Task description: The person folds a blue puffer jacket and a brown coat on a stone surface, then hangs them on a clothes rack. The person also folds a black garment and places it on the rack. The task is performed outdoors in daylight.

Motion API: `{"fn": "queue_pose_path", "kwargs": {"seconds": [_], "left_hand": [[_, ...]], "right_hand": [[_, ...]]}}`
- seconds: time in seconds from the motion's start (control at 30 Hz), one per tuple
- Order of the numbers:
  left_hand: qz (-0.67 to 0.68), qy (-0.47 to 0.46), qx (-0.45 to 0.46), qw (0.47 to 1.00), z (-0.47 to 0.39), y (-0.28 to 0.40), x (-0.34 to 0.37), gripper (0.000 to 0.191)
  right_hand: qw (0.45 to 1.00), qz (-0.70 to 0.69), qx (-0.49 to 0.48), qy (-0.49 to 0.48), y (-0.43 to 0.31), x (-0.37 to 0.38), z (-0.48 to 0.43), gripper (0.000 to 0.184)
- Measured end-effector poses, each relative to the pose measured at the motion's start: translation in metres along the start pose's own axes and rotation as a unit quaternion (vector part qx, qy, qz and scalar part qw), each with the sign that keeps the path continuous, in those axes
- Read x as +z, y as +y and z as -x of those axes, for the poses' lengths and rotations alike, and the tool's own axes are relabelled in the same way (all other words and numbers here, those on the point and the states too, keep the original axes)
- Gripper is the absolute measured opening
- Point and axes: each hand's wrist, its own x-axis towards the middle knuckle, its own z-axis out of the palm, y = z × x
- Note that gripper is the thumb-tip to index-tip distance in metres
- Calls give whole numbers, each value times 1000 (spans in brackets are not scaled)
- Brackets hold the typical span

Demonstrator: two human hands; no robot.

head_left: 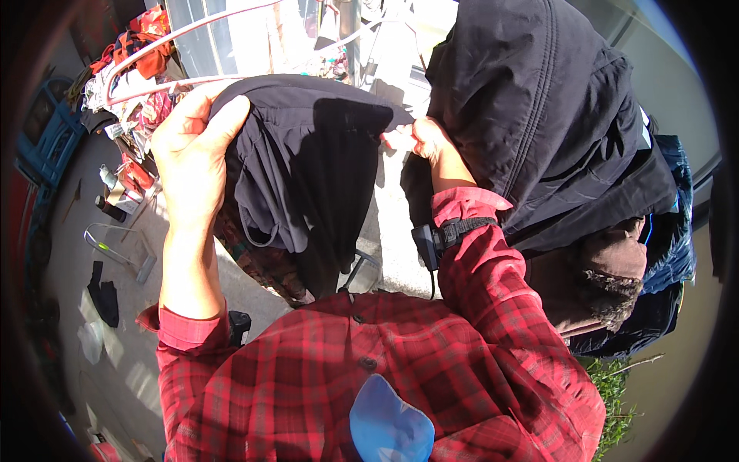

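Note:
A black cloth garment (271, 156) hangs stretched between my two hands, its upper edge pulled nearly straight and a thin cord loop dangling from its left part. My left hand (193, 147) pinches the left end of that edge between thumb and fingers. At the opposite end, my right hand (428, 138) grips the edge with its fingertips. Close beside my right hand hangs a large black jacket (519, 110) with a stitched seam. A pale metal rail (153, 49) runs behind the garment. Part of a patterned cloth (262, 268) shows below it.
Under the jacket hang a brown garment with fur trim (600, 277) and a dark blue jacket (670, 231). Piled cloths (153, 75) lie at upper left, near a blue plastic frame (52, 133). A metal-framed object (124, 248) and a black cloth (104, 297) are on the floor.

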Motion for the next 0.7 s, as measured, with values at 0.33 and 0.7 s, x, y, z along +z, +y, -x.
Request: {"fn": "queue_pose_path", "kwargs": {"seconds": [0.33, 0.7], "left_hand": [[-36, -17, -17, 999, -7, -7, -17, 27], [-83, -56, -10, 995, -4, 2, -8, 23]], "right_hand": [[983, -67, -2, 168, 14, -29, 7, 35], [945, -276, -81, 155, -31, -64, -24, 40]]}}
